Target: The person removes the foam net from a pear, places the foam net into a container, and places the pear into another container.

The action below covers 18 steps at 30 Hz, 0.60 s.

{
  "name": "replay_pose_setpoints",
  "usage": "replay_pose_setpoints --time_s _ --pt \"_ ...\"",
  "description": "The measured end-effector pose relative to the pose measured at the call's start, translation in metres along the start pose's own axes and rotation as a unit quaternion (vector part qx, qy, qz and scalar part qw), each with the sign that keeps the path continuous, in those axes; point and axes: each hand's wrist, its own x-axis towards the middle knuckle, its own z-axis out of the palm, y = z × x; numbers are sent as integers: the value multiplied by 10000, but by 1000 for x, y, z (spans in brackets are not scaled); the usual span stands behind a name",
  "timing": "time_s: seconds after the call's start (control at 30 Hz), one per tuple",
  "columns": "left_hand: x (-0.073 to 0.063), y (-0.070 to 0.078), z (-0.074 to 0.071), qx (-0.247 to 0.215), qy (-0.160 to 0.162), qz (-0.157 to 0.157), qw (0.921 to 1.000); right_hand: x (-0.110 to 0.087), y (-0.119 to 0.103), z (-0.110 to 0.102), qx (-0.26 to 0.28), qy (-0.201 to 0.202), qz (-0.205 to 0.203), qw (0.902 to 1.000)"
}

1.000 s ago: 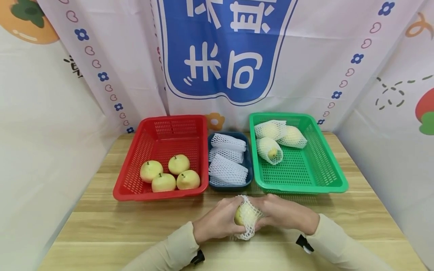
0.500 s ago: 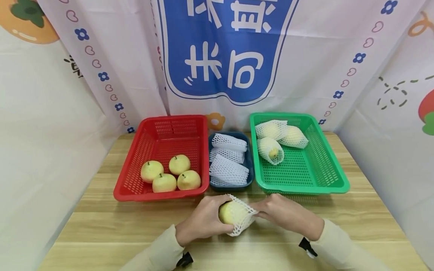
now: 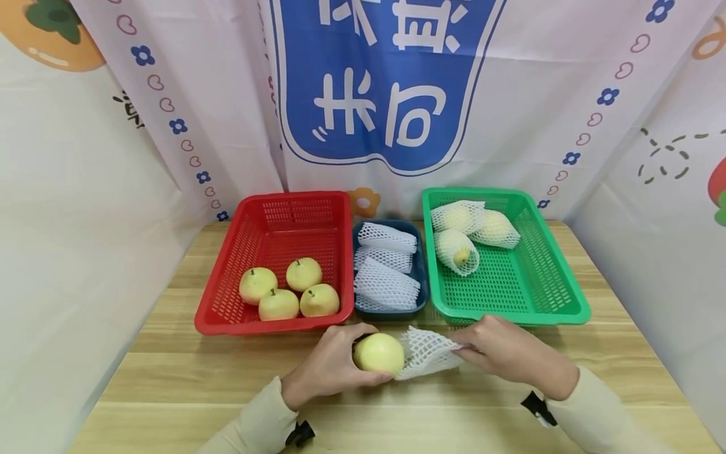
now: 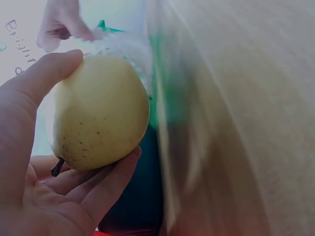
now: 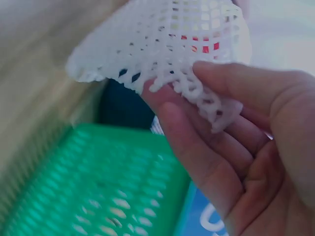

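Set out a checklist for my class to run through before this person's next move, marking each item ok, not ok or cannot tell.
1. Left hand grips the pear: ok.
2. Right hand pinches the net sleeve: ok.
3. Pear fully covered by the net sleeve: not ok, mostly bare.
4. Pear wholly clear of the net sleeve: cannot tell.
5. Green basket has room: ok.
6. Spare sleeves in blue tray: ok.
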Motion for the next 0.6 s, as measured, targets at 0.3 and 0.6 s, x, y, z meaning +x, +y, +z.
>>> replay_pose_setpoints --time_s 0.3,0.6 --pt "1 -8 4 121 -179 -89 9997 -1 -20 -57 -373 439 88 9983" --pt "1 -7 6 111 -304 -148 9994 53 -33 -98 -1563 977 641 9808"
